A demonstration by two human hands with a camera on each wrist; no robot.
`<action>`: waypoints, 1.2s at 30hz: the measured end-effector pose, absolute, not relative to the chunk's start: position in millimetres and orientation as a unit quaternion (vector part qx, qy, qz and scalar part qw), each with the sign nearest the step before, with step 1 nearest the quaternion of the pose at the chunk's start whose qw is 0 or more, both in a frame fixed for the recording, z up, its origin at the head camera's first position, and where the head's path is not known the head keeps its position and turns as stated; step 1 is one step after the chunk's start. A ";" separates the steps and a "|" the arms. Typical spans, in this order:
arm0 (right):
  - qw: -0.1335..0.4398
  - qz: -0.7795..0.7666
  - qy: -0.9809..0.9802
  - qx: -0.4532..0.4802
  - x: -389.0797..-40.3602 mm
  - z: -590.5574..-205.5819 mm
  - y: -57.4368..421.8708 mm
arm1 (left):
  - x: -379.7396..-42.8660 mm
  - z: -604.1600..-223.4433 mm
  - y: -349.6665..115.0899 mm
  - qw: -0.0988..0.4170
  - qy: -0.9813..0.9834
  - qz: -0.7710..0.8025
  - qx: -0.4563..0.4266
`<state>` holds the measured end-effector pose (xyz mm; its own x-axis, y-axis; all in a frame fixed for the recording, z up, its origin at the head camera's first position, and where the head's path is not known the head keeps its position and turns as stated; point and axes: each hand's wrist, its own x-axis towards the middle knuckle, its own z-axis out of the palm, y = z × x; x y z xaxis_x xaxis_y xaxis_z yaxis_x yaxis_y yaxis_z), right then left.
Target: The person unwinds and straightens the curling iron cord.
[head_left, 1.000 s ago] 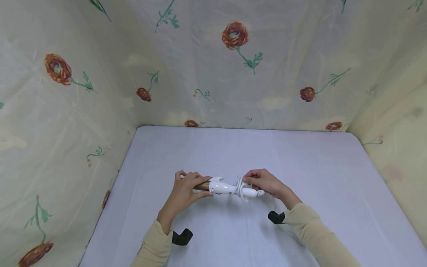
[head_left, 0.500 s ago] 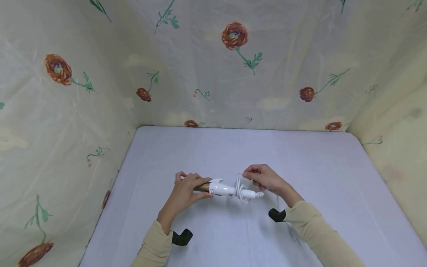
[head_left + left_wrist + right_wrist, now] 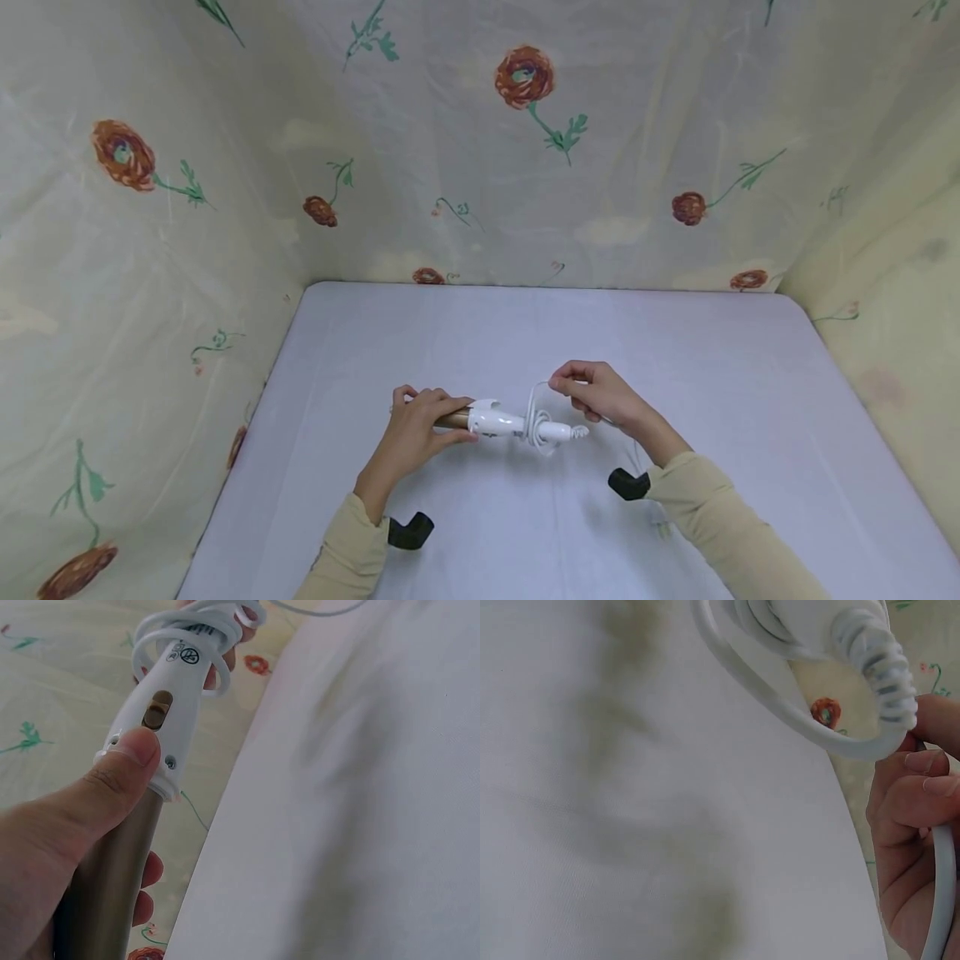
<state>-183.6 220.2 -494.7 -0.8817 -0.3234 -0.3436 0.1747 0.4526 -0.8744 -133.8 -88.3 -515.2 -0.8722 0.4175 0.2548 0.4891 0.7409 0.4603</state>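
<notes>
A curling iron with a white handle (image 3: 498, 422) and a bronze-coloured barrel (image 3: 112, 877) is held above the table, lying crosswise in the head view. My left hand (image 3: 420, 429) grips the barrel, its thumb against the base of the handle near a brown sliding switch (image 3: 156, 710). White cord (image 3: 534, 423) loops loosely around the handle's far end, by the ribbed cord sleeve (image 3: 877, 664). To the right, my right hand (image 3: 603, 396) pinches a stretch of this cord slightly above the handle. More cord (image 3: 941, 892) runs through its curled fingers.
A white-covered table (image 3: 465, 333) lies below both hands. Flower-printed cloth (image 3: 615, 125) closes it in at the back and sides. Dark wrist mounts (image 3: 410, 531) stick out by both sleeves. Something pale, perhaps the plug (image 3: 663, 529), hangs beneath the right forearm.
My right hand has moved up and away from the handle, drawing a loop of cord out with it. The left hand and the curling iron have stayed nearly still.
</notes>
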 end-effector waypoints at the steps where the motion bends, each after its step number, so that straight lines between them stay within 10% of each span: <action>1: 0.238 -0.522 0.818 -0.045 -183.3 -494.0 220.1 | -133.9 -515.9 -88.2 0.067 -0.930 -0.267 -0.242; 36: 0.201 -0.581 0.777 -0.138 -121.7 -469.4 207.6 | -140.8 -519.1 -85.7 0.092 -0.942 -0.280 -0.163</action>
<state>-121.7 207.6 -469.4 -0.8816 -0.4470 -0.1518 0.0195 0.2868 -0.9578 -140.8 -85.7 -519.1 -0.9301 0.2560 0.2635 0.3583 0.7906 0.4966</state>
